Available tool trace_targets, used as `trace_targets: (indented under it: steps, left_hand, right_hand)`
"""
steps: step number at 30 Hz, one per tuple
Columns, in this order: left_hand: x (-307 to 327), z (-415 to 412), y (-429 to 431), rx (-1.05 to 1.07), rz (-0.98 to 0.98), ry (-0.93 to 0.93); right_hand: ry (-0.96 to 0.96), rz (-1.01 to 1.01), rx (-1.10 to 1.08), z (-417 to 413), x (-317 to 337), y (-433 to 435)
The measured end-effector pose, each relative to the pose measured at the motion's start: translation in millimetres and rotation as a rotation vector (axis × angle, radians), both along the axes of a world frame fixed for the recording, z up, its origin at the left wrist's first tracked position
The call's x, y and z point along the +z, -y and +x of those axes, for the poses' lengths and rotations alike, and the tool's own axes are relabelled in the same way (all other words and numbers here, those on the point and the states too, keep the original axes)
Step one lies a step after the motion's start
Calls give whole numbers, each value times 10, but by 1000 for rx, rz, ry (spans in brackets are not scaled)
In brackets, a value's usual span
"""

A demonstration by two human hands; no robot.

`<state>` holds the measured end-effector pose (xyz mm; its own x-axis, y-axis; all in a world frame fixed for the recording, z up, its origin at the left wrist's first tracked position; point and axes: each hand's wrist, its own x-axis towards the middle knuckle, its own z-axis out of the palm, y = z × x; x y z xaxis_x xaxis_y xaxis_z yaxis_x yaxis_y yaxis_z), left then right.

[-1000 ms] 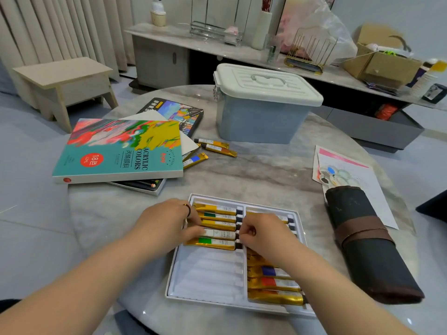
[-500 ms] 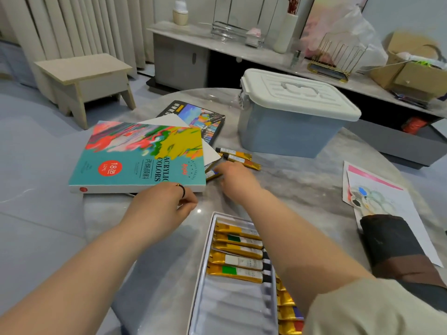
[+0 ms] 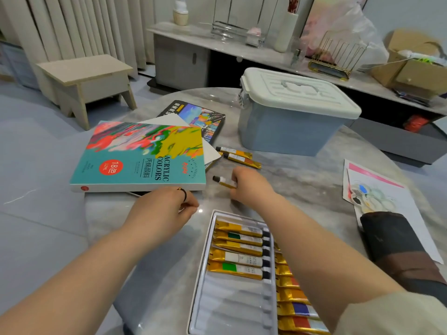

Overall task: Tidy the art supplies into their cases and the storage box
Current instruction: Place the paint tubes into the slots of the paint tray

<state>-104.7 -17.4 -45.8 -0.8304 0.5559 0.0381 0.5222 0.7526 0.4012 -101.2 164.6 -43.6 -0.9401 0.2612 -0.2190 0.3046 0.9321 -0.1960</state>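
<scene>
The paint box [image 3: 137,158] is seen lying at the left on the worktop [image 3: 302,180], apart from its tray. The left hand [image 3: 164,211] is held just beside it, fingers loosely curled on nothing. One paint tube [image 3: 223,182] is pinched in the fingers of the right hand [image 3: 249,187]. Two loose tubes [image 3: 238,157] are yet to be collected. The tray [image 3: 229,305] is judged roughly half filled, with several slots bare. The storage box [image 3: 297,112] is shut by its lid, so its contents cannot be told.
</scene>
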Motion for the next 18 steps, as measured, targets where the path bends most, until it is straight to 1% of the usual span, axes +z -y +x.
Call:
trace_targets:
  steps: [2, 4, 6, 7, 8, 11, 14, 16, 18]
  left_hand:
    - [18, 66, 20, -5, 33, 12]
    - [47, 169, 35, -28, 76, 31]
    - [84, 305, 25, -63, 142, 55]
    - [98, 371, 9, -82, 171, 62]
    - [105, 441, -15, -99, 189, 60]
    - [99, 651, -102, -151, 159, 45]
    - [45, 790, -120, -216, 168, 95]
    - [-1, 869, -93, -243, 121, 70]
    - [-40, 903, -54, -240, 119, 25]
  right_hand:
    - [-99, -222, -110, 196, 82, -32]
    - [-191, -489, -175, 452, 143, -23]
    - [-239, -755, -189, 751, 228, 32]
    - [-252, -854, -182, 885, 259, 65]
    - [-265, -907, -170, 1011, 289, 96]
    - [-293, -1020, -167, 1335, 374, 185]
    - [-258, -1150, -203, 1537, 369, 263]
    - [-213, -1188, -224, 1628, 347, 282]
    - [-164, -1164, -207, 1689, 348, 273]
